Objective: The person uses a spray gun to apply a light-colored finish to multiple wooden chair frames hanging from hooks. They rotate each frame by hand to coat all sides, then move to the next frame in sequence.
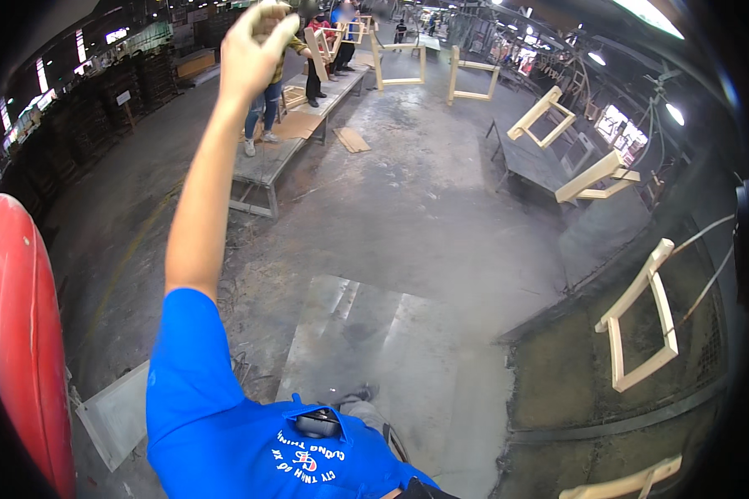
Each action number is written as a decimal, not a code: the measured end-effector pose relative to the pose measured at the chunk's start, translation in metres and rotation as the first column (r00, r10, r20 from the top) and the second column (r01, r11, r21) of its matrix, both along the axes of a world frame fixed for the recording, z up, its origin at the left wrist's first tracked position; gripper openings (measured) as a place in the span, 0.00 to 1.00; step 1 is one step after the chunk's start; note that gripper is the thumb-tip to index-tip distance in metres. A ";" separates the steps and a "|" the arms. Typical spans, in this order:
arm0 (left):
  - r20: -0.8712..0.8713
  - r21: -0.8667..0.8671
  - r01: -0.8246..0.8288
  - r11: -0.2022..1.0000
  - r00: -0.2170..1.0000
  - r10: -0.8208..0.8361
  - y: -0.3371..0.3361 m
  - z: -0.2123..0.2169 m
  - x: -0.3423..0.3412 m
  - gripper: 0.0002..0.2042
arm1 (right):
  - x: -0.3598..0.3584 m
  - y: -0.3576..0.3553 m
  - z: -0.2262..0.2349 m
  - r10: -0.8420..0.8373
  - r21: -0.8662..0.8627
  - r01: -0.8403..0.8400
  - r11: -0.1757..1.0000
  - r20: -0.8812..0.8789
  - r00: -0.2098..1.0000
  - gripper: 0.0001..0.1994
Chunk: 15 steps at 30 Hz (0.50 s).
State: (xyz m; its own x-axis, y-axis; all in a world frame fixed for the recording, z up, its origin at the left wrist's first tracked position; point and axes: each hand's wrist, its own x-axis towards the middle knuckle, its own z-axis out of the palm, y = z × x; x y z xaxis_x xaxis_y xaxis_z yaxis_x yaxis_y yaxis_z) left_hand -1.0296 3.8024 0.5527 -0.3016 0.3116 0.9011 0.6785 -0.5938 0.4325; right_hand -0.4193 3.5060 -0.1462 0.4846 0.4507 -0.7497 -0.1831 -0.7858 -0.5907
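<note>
My left arm stretches up and forward, and my left hand [254, 54] is raised at the top edge of the head view. Its fingers are loosely bent, with the thumb standing apart from them; the fingertips are partly cut off, and no held thing shows. Just beyond the hand stands a person in jeans [264, 108]. My right hand is out of the picture. To my right hangs a pale wooden frame [614, 349], tilted, with a thin line running up from it. Another wooden piece [624, 484] shows at the lower right.
More wooden frames [401, 81] hang in a curved row ahead. A long low bench [262, 169] stands ahead left, with people beside it. A grey table [533, 158] is at the right. A red rounded object [17, 333] rises close on my left. A flat brown sheet [352, 140] lies on the floor.
</note>
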 end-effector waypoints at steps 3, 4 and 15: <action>-0.121 0.026 -0.125 0.992 0.984 0.127 0.033 0.062 -0.022 0.22 | -0.002 0.030 -0.011 0.030 -0.022 -0.030 0.999 -0.012 0.999 0.20; -0.101 0.013 -0.123 0.992 0.987 0.124 0.048 0.083 -0.025 0.22 | -0.002 0.042 -0.015 0.038 -0.027 -0.038 0.999 -0.017 0.999 0.20; -0.159 0.062 -0.329 0.942 0.929 0.335 0.162 0.180 -0.067 0.20 | 0.007 0.209 -0.053 0.190 0.007 -0.190 0.982 -0.070 0.979 0.19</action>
State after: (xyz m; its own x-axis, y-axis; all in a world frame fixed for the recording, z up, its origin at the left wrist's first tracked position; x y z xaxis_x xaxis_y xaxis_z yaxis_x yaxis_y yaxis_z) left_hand -1.0964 3.9642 0.7322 -0.2286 0.1877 0.9552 0.8995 -0.3345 0.2810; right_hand -0.4123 3.7150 -0.1990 0.3363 0.5294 -0.7789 -0.0715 -0.8103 -0.5817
